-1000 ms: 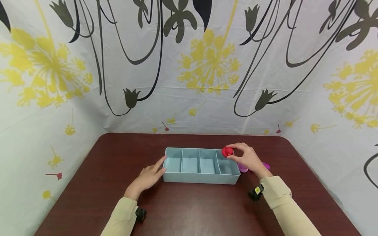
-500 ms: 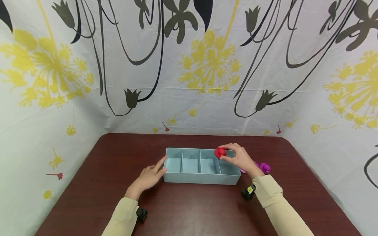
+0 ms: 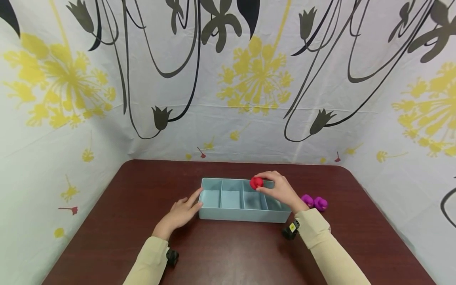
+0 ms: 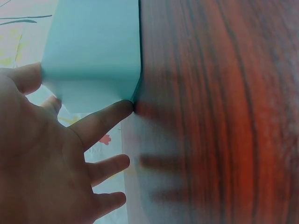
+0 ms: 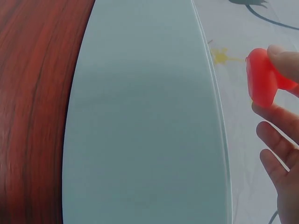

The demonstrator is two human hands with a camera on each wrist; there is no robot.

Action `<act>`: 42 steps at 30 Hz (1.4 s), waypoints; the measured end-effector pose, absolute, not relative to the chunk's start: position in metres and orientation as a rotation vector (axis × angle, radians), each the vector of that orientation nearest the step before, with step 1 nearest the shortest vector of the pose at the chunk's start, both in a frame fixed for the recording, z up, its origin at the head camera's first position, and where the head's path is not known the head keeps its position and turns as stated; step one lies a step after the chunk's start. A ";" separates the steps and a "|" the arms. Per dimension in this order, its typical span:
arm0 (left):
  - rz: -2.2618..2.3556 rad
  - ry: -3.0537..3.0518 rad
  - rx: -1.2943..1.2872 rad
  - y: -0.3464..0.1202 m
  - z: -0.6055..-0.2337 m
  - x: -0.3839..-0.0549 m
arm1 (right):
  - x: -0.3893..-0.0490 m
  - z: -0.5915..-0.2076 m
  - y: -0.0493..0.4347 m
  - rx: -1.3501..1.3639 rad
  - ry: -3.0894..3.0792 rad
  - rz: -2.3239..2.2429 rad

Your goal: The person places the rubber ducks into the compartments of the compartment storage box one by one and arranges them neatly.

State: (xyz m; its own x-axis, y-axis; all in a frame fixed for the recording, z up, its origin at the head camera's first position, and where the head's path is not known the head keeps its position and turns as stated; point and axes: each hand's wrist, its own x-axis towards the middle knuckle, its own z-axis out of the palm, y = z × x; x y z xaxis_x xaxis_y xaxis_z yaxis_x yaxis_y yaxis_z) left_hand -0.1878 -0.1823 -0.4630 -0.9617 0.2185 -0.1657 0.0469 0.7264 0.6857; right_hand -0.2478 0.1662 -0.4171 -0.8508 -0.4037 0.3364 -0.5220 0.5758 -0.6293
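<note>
A pale blue box [image 3: 246,215] with several compartments in a row sits on the table. My right hand [image 3: 276,190] pinches a small red rubbery toy [image 3: 256,183] between thumb and fingers, over the second compartment from the right. In the right wrist view the red toy [image 5: 261,79] shows a smooth rounded body with a flat side, beyond the box's outer wall [image 5: 145,116]; its exact kind is unclear. My left hand [image 3: 179,213] touches the box's left end with outstretched fingers. The left wrist view has thumb and index fingertips against that end [image 4: 93,88].
Two purple knobbed toys [image 3: 320,204] lie on the dark red-brown table [image 3: 228,253], to the right of the box and beside my right wrist. Behind the table hangs a white cloth [image 3: 199,130] with flower prints. The right forearm partly covers the rightmost compartment.
My right hand has carried the red toy leftward, from over the rightmost compartment to the one beside it. The purple toys have come into fuller sight. My left hand stays at the box's end.
</note>
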 end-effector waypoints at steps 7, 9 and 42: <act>1.065 2.692 0.208 -0.183 -0.463 -0.189 | -0.249 -0.420 0.149 0.787 -2.655 1.131; 1.068 2.690 0.211 -0.183 -0.463 -0.189 | -0.250 -0.420 0.143 0.795 -2.652 1.120; 1.024 2.671 0.137 -0.182 -0.463 -0.191 | -0.255 -0.420 0.059 0.932 -2.749 1.032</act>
